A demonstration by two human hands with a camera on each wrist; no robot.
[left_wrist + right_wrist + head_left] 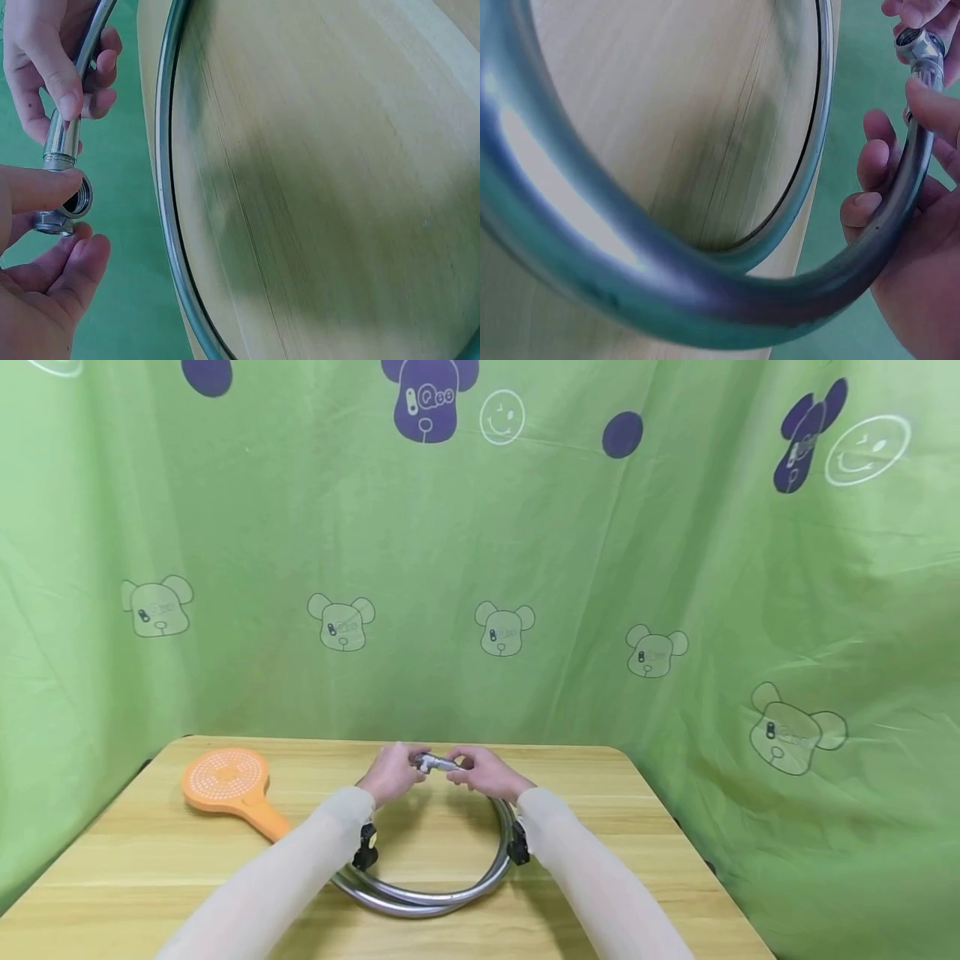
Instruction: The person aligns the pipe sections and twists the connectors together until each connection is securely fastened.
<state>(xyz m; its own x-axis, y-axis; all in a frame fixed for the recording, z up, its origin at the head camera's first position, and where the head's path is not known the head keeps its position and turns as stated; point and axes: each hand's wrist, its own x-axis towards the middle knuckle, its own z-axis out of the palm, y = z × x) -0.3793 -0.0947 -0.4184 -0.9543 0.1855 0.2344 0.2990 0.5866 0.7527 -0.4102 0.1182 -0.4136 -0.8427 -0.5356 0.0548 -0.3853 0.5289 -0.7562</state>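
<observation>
My left hand (pixel 390 772) pinches a chrome T-shaped pipe fitting (pixel 85 201) between thumb and fingertips above the far part of the table. One threaded opening of the fitting faces the left wrist camera. From the other side my right hand (pixel 489 772) grips the metal end sleeve (pixel 63 139) of a silver shower hose (pixel 427 910), its thumb along the sleeve. Sleeve and fitting meet end to end; whether the thread is engaged I cannot tell. The hose loops down from the right hand and lies coiled on the table below the wrists.
An orange handheld shower head (pixel 225 779) lies face up on the left of the wooden table (pixel 600 827), its handle end hidden behind the left forearm. A green patterned curtain (pixel 420 685) hangs behind and on both sides. Black wrist cameras (pixel 366 847) sit under the sleeves.
</observation>
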